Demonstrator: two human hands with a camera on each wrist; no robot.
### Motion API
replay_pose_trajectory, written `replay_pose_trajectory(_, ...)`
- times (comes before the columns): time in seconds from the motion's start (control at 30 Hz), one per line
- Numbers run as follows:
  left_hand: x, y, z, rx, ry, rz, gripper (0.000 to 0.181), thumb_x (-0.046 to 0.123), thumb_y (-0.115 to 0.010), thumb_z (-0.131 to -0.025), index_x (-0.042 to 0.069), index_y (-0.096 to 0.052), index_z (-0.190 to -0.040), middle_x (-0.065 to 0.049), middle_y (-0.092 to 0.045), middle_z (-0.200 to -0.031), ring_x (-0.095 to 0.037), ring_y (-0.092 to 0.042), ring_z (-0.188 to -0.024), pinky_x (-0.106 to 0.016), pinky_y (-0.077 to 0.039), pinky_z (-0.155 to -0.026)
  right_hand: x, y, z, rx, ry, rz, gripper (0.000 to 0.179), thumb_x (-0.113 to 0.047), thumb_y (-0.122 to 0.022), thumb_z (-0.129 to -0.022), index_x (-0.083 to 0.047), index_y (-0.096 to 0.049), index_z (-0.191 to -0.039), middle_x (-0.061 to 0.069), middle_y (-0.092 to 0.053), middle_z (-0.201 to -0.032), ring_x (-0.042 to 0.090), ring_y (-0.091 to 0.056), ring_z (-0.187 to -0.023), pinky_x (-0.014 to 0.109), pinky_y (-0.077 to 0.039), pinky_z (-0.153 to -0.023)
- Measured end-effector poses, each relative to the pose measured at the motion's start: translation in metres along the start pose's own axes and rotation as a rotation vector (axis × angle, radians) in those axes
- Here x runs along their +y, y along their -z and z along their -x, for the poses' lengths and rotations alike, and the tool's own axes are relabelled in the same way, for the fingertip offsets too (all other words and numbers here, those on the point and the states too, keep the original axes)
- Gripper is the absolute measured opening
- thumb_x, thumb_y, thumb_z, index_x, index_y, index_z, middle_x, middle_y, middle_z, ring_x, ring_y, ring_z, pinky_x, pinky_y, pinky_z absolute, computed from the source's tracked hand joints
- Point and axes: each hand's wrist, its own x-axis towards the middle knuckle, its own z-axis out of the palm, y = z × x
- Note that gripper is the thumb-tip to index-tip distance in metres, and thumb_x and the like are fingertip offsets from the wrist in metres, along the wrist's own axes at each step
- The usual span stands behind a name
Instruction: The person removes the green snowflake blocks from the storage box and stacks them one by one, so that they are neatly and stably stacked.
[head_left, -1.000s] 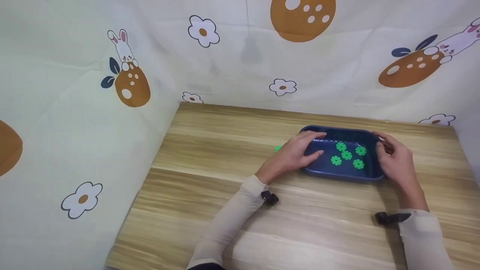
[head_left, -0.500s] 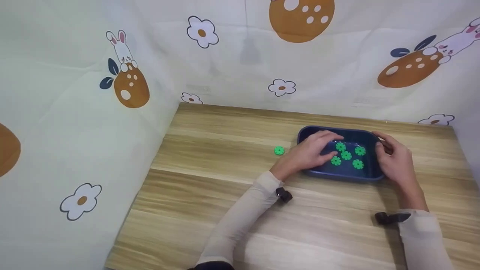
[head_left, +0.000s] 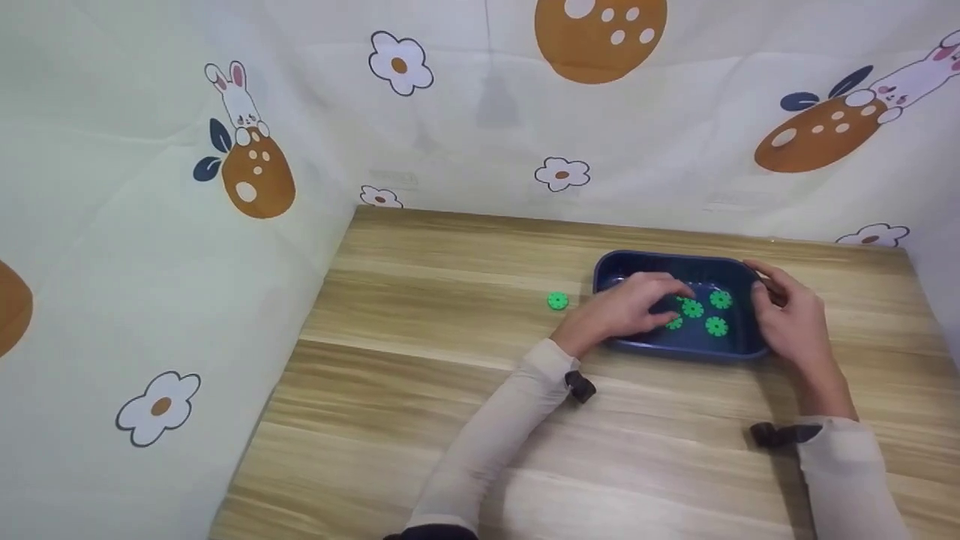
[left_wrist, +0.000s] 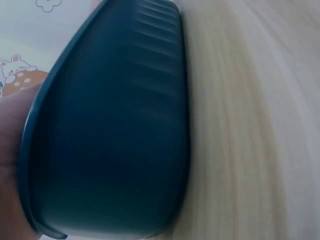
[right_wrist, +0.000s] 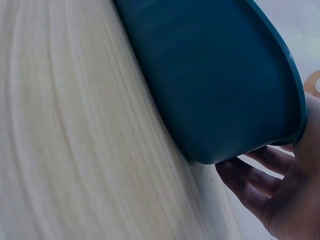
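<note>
A dark blue tray [head_left: 675, 350] with raised walls stands on the wooden table, several green notched plastic discs [head_left: 717, 326] lying on its bottom. My left hand [head_left: 626, 305] reaches over the tray's left wall, thumb and fingers spread apart right at the left-hand discs and partly covering them. At the right end my right hand [head_left: 793, 319] grips the tray wall, thumb on the inner side and fingers around the outside. The right wrist view shows those fingers [right_wrist: 250, 182] against the tray's outer corner. One more green disc [head_left: 557, 301] lies on the table left of the tray.
The wood-grain table [head_left: 420, 360] meets a patterned cloth wall [head_left: 465, 135] at the back and left. Its back edge runs close behind the tray. Both wrists carry small black cameras, the left camera [head_left: 580, 386] near the tray's front wall.
My left hand has moved right from the tray's left end, in over the discs, its fingers bending down toward them. The loose disc came fully into sight. My right hand stays on the tray.
</note>
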Motion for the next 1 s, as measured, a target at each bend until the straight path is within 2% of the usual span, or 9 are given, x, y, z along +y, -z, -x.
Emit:
replay_pose_trajectory(0.1, 0.0006, -0.0025, 0.0009, -0.048, -0.039, -0.026, 0.042, 0.022, -0.071, -0.106, 0.013, -0.067, -0.146, -0.002, -0.070, -0.145, -0.011, -0.063, -0.136, -0.014, -0.043, -0.117, -0.0010, -0.0003, 0.0008, 0.009, 0.000, -0.005, 0.040, -0.021, -0.054, -0.111, -0.014, -0.067, -0.148, 0.025, -0.071, -0.138, -0.024, -0.056, -0.099, -0.003, -0.044, -0.085)
replay_pose_trajectory(0.23, 0.0012, -0.0047, 0.0009, -0.121, -0.059, -0.065, 0.042, 0.022, -0.069, -0.107, 0.014, -0.066, -0.147, -0.001, -0.068, -0.148, -0.012, -0.060, -0.141, -0.015, -0.041, -0.120, -0.0020, -0.0010, 0.0022, 0.014, 0.000, -0.009, 0.040, -0.021, -0.054, -0.110, -0.014, -0.067, -0.148, 0.026, -0.071, -0.137, -0.024, -0.056, -0.099, -0.003, -0.044, -0.085)
replay_pose_trajectory(0.43, 0.0002, -0.0053, -0.0007, -0.159, -0.105, -0.082, 0.038, 0.017, -0.069, -0.107, 0.012, -0.069, -0.144, -0.001, -0.069, -0.146, -0.013, -0.060, -0.140, -0.014, -0.040, -0.119, -0.0025, -0.0033, 0.0035, 0.035, 0.005, -0.020, 0.040, -0.020, -0.055, -0.109, -0.013, -0.069, -0.146, 0.027, -0.073, -0.132, -0.021, -0.061, -0.097, -0.002, -0.046, -0.083)
replay_pose_trajectory(0.7, 0.0006, -0.0088, -0.0028, -0.228, -0.077, -0.101, 0.042, 0.019, -0.072, -0.105, 0.014, -0.068, -0.147, 0.000, -0.069, -0.149, -0.011, -0.060, -0.141, -0.013, -0.042, -0.118, 0.0001, -0.0033, 0.0020, 0.018, -0.011, -0.005, 0.041, -0.023, -0.055, -0.110, -0.014, -0.067, -0.148, 0.025, -0.072, -0.137, -0.022, -0.057, -0.099, -0.003, -0.044, -0.085)
replay_pose_trajectory(1.0, 0.0000, -0.0101, -0.0050, -0.231, -0.066, -0.132, 0.033, 0.019, -0.073, -0.104, 0.013, -0.075, -0.137, -0.001, -0.073, -0.139, -0.012, -0.065, -0.133, -0.013, -0.046, -0.113, 0.0009, -0.0021, 0.0008, 0.005, -0.015, -0.008, 0.041, -0.023, -0.054, -0.111, -0.015, -0.066, -0.149, 0.024, -0.071, -0.139, -0.021, -0.057, -0.101, -0.003, -0.043, -0.085)
